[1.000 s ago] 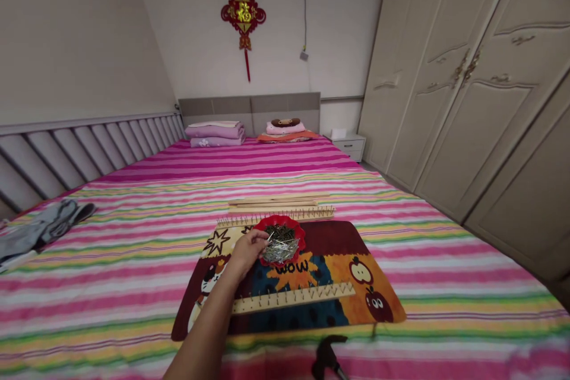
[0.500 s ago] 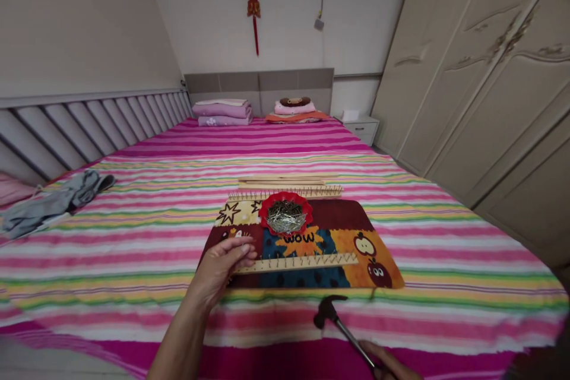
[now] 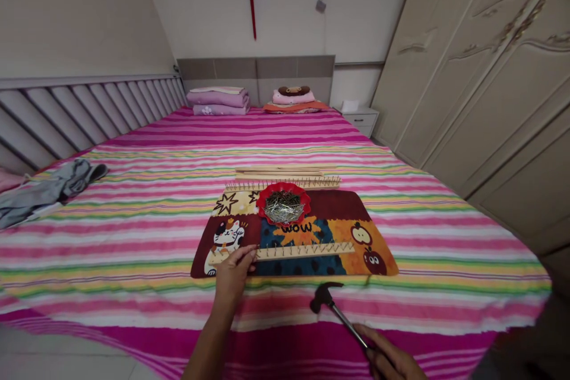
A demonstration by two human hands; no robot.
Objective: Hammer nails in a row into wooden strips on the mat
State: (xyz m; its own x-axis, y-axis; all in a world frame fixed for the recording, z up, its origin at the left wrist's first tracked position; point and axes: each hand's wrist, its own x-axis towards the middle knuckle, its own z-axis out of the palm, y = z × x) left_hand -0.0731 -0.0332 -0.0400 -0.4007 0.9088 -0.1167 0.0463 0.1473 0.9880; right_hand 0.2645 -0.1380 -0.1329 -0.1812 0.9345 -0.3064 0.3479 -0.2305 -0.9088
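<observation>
My left hand is at the left part of a narrow wooden strip, thumb and forefinger pinched together at its upper side. Whatever is between those fingertips is too small to make out. Several nails stand up in a row along the strip, some of them leaning. In my right hand is the handle of a claw hammer, its dark head over the bed in front of the mat. A red scalloped bowl full of loose nails sits just beyond the strip.
Under the strip and bowl lies a patterned mat on a striped bedspread. Behind the bowl are another nail-studded strip and plain wooden strips. Grey clothing lies at left; folded bedding rests by the headboard.
My left hand has moved right and down onto the strip, uncovering the cat picture on the mat. The hammer stays low at the right. The view has tipped slightly downward.
</observation>
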